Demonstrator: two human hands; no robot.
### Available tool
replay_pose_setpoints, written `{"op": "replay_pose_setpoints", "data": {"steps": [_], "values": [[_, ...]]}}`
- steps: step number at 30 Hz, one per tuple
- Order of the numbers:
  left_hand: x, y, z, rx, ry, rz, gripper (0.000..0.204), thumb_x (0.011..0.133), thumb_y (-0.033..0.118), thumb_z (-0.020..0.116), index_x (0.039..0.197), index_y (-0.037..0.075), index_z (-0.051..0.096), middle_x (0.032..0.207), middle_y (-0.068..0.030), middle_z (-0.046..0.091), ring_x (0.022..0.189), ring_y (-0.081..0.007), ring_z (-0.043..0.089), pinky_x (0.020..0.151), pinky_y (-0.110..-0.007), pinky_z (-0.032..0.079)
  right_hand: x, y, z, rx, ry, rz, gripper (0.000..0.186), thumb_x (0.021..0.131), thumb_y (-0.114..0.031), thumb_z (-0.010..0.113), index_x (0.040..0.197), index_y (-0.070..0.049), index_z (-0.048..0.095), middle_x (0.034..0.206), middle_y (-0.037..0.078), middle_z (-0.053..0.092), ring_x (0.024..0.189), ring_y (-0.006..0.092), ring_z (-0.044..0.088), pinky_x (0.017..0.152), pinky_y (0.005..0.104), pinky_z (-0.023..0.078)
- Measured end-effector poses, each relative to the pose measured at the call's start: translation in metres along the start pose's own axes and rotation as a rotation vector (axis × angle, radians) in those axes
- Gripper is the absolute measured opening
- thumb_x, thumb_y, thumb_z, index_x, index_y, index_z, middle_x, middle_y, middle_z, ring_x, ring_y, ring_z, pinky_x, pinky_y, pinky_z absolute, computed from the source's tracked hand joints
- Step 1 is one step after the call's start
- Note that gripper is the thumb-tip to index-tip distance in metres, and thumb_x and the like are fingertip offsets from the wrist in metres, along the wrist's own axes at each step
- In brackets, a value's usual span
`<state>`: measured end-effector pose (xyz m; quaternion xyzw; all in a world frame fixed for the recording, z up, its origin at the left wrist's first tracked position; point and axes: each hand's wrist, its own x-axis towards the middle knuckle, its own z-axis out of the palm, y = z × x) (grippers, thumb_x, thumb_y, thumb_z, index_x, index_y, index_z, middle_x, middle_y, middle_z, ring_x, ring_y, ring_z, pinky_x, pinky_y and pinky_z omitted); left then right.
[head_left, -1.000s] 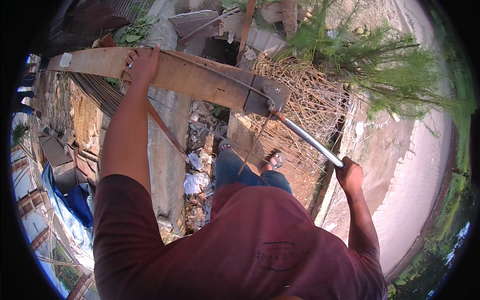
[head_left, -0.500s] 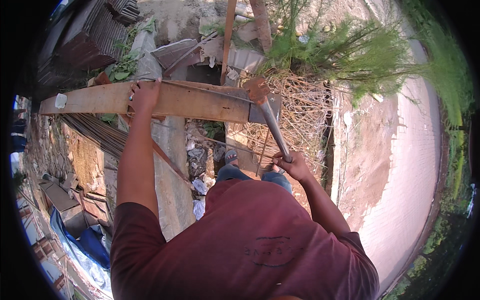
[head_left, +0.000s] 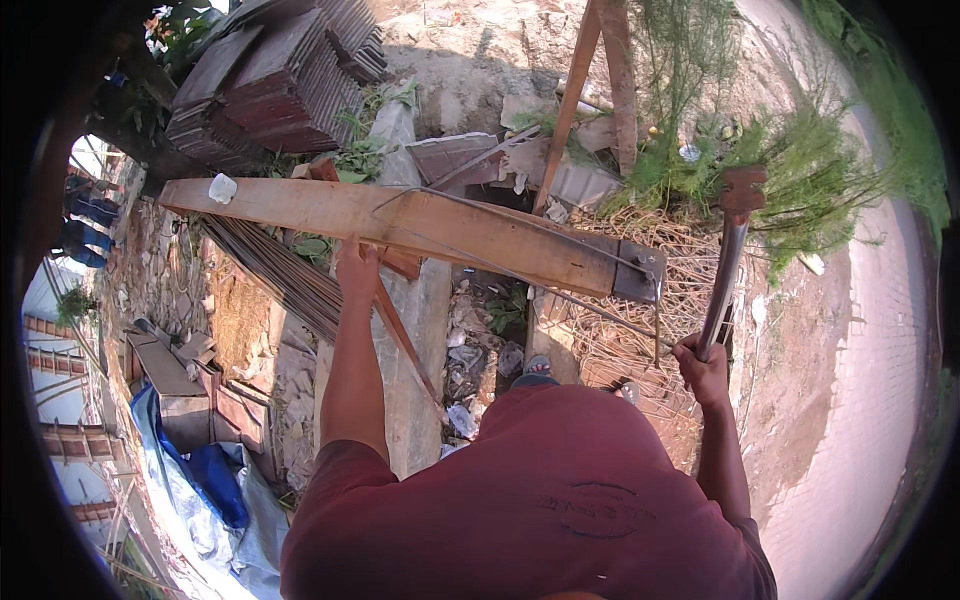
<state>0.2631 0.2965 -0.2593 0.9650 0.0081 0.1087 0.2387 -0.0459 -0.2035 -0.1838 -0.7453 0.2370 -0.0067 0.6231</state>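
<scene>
Rubble-strewn ground (head_left: pixel 470 330) carries stacked tiles (head_left: pixel 280 90), rebar bundle (head_left: pixel 275 275), blue tarp (head_left: pixel 200 490).

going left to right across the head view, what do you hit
blue tarp → stack of roof tiles → left hand on the wooden plank → metal plate at the plank's end → right hand → hammer → paved path

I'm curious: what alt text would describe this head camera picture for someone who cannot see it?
Seen from above, a person in a red shirt steadies a long wooden plank with the left hand and holds up a metal-handled hammer in the right hand, outdoors among stacked tiles, rubble and weeds.
</scene>
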Motion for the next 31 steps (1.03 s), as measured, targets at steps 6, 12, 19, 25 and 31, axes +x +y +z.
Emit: {"op": "replay_pose_setpoints", "data": {"steps": [6,12,19,25,31], "values": [[0.054,0.034,0.060,-0.143,0.170,0.141,0.048,0.092,0.032,0.053,0.127,0.000,0.051,0.129,-0.0225,0.051,0.125,-0.0384,0.042,0.106,-0.043,0.031,0.020,-0.028,-0.012,-0.036,0.077,-0.082,0.014,0.085,-0.013,0.064,0.079,-0.001,0.061,0.054,-0.005,0.046,0.044,0.0037,0.039,0.040,0.0205,0.029],[0.104,0.083,0.072,-0.504,0.257,0.058,0.035,0.096,0.034,0.048,0.097,0.004,0.066,0.088,-0.0138,0.068,0.084,-0.0275,0.064,0.076,-0.038,0.048,0.057,-0.042,-0.031,-0.077,0.250,-0.158,0.016,0.086,-0.016,0.066,0.082,-0.002,0.060,0.054,-0.006,0.044,0.044,0.0029,0.036,0.040,0.0218,0.026],[0.101,0.126,-0.015,-0.270,0.279,0.165,0.031,0.095,0.031,0.052,0.092,0.003,0.065,0.075,-0.0120,0.064,0.069,-0.0236,0.059,0.065,-0.035,0.046,0.091,-0.090,-0.062,0.120,0.228,-0.215,0.023,0.088,-0.024,0.066,0.078,-0.005,0.058,0.052,-0.006,0.042,0.043,0.0040,0.037,0.041,0.0221,0.027],[0.047,0.066,0.009,-0.107,0.065,-0.002,0.026,0.087,0.026,0.062,0.085,0.000,0.058,0.079,-0.0166,0.063,0.073,-0.0334,0.060,0.068,-0.043,0.045,0.099,0.000,-0.021,0.129,0.236,0.009,0.023,0.086,-0.025,0.068,0.077,-0.005,0.060,0.053,-0.004,0.045,0.045,0.0058,0.040,0.041,0.0247,0.030],[0.037,0.034,0.037,0.105,0.072,0.044,0.023,0.084,0.023,0.065,0.082,0.002,0.056,0.081,-0.0190,0.062,0.075,-0.0359,0.059,0.071,-0.045,0.044,0.117,0.035,-0.005,-0.082,0.201,0.098,0.024,0.086,-0.026,0.068,0.077,-0.006,0.060,0.054,-0.004,0.046,0.045,0.0070,0.040,0.041,0.0256,0.031]]}}
